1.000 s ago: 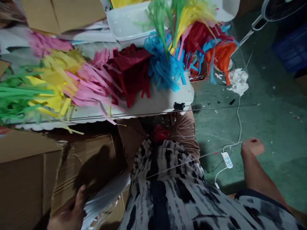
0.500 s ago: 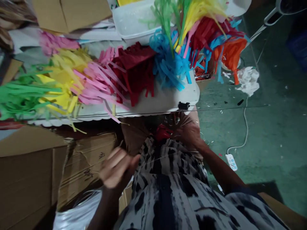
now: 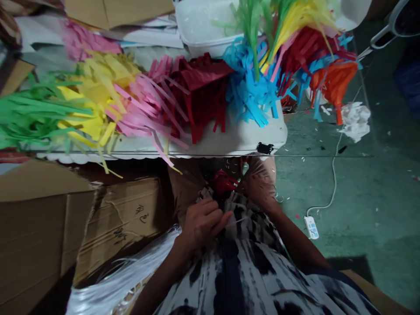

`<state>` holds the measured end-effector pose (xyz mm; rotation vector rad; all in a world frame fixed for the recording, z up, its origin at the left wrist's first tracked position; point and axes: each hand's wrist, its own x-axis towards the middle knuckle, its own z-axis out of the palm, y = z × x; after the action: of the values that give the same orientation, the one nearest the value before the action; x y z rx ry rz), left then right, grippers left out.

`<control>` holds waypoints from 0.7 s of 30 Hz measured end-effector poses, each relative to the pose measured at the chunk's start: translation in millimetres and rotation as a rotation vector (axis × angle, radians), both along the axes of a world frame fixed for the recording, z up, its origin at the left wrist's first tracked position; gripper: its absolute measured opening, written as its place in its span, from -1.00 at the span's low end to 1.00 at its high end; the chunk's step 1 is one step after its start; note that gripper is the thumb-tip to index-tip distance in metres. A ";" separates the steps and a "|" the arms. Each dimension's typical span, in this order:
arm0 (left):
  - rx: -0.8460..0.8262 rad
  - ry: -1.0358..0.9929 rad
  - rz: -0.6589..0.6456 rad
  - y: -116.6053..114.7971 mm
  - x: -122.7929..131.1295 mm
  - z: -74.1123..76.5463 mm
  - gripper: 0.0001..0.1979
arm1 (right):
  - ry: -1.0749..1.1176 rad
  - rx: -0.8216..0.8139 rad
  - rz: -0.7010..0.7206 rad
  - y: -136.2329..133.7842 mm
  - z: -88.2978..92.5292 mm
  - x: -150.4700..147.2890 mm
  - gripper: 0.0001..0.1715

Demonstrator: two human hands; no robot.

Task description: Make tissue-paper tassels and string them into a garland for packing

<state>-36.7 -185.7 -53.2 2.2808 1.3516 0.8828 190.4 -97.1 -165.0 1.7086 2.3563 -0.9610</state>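
Left hand [image 3: 204, 222]: half-curled, back uppermost, close in front of the patterned shirt [image 3: 259, 258]; whether pinching anything, cannot tell.
Thin strand [image 3: 242, 220]: pale, short in its visible run, just beyond the left fingertips across the shirt front; ends lost against the print.
Right hand [image 3: 258, 186]: low over the brown trousers [image 3: 187, 188], near the lap; dim, too shadowed to tell whether clenched, loose or grasping.
Red object [image 3: 225, 181]: in the lap between the thighs, just left of the right hand; too dark to identify.
Tabletop [image 3: 244, 140]: white, ahead of both hands, with a small black patch [image 3: 265, 148] near the front right corner.
Fringe row: green [image 3: 29, 116], yellow [image 3: 95, 113], pink [image 3: 144, 105], dark red [image 3: 203, 92] and blue [image 3: 251, 85] from left to right, overlapping along the tabletop.
Dark line [image 3: 311, 155]: straight along the front edge, on past the corner above the floor.
Orange fringe [image 3: 334, 83]: past the tabletop's right end, near crumpled white paper [image 3: 356, 121].
Floor [image 3: 377, 197]: green, scattered with scraps; white power strip [image 3: 311, 227] with a cord, right of the right forearm.
Cardboard [image 3: 33, 236]: brown, to the left; silvery strands [image 3: 108, 280] between cardboard and left forearm.
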 end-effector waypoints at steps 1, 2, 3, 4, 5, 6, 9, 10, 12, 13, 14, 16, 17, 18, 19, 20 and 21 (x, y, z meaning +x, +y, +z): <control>-0.005 -0.003 -0.012 0.4 1.7 0.1 -0.53 | 0.072 -0.024 -0.020 -0.3 -0.7 -6.6 -0.57; -0.009 -0.001 -0.031 0.9 4.1 0.9 -0.54 | 0.156 -0.054 -0.040 -0.5 -0.8 -14.7 -0.55; -0.003 -0.001 -0.052 1.5 7.1 2.3 -0.54 | 0.241 -0.087 -0.064 -1.0 0.1 -23.4 -0.53; 0.010 -0.002 -0.075 2.2 10.5 3.8 -0.54 | 0.315 -0.124 -0.093 -1.9 2.3 -31.5 -0.52; 0.022 -0.002 -0.097 3.0 14.0 5.0 -0.54 | 0.381 -0.171 -0.127 -3.5 5.9 -38.1 -0.51; 0.032 -0.005 -0.121 3.9 17.6 5.7 -0.54 | 0.442 -0.235 -0.156 -5.9 11.0 -42.8 -0.44; 0.025 -0.014 -0.203 7.2 28.3 3.4 -0.56 | 0.643 -0.505 -0.181 -16.0 32.2 -46.0 -0.16; 0.011 -0.017 -0.235 8.2 32.2 1.2 -0.56 | 0.721 -0.592 -0.181 -19.7 40.2 -45.1 -0.17; -0.005 -0.039 -0.297 9.8 40.7 -4.7 -0.55 | 0.882 -0.700 -0.228 -25.4 55.3 -43.4 -0.25; -0.009 -0.055 -0.330 10.2 45.2 -7.9 -0.54 | 0.959 -0.718 -0.281 -27.0 62.0 -42.9 -0.29; -0.017 -0.071 -0.365 10.3 49.7 -11.1 -0.53 | 1.029 -0.717 -0.344 -27.5 68.0 -42.2 -0.31; -0.049 -0.090 -0.433 9.8 57.9 -16.2 -0.51 | 1.151 -0.688 -0.477 -26.0 78.5 -39.2 -0.35; -0.071 -0.094 -0.460 9.4 61.2 -18.0 -0.51 | 1.218 -0.681 -0.555 -24.5 83.1 -36.3 -0.39; -0.094 -0.096 -0.479 9.1 63.8 -19.2 -0.51 | 1.286 -0.681 -0.634 -22.8 87.4 -32.3 -0.42; -0.119 -0.098 -0.491 9.3 65.9 -19.8 -0.52 | 1.347 -0.682 -0.709 -21.5 91.2 -27.4 -0.45; -0.137 -0.106 -0.499 10.0 67.5 -19.7 -0.53 | 1.398 -0.681 -0.775 -20.6 94.5 -22.0 -0.47; -0.151 -0.123 -0.505 11.4 68.7 -19.0 -0.54 | 1.434 -0.672 -0.828 -20.3 97.2 -16.2 -0.48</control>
<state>32.0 -174.3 -72.1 2.2505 0.7090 0.7046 174.2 -117.5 -67.8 1.8249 0.9246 -3.4119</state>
